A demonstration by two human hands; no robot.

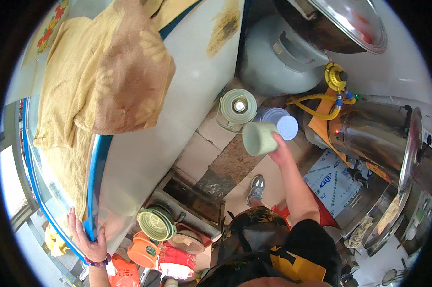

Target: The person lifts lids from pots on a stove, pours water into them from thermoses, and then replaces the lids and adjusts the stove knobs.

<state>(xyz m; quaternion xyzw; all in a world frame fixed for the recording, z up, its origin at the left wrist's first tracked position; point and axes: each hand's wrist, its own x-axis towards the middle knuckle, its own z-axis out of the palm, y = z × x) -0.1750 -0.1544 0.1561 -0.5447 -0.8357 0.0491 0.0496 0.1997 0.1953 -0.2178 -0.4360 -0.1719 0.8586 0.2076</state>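
Note:
My right hand grips a pale green cup by its side, the cup tilted with its mouth toward the left. Just above the cup, a green thermos flask with a metallic round piece at its top stands on the floor, its handle hanging to the side. A blue-lilac plastic container is right behind the cup. Far to the left, my left hand rests on the blue-edged corner of a white chest freezer, fingers spread, a beaded bracelet at the wrist. Yellow and brown towels drape over the freezer.
A grey gas cylinder with a yellow regulator stands at the upper right, near a large steel pot. Green baskets, an orange plastic container and bags lie at the lower left. A floor drain channel runs beside the freezer.

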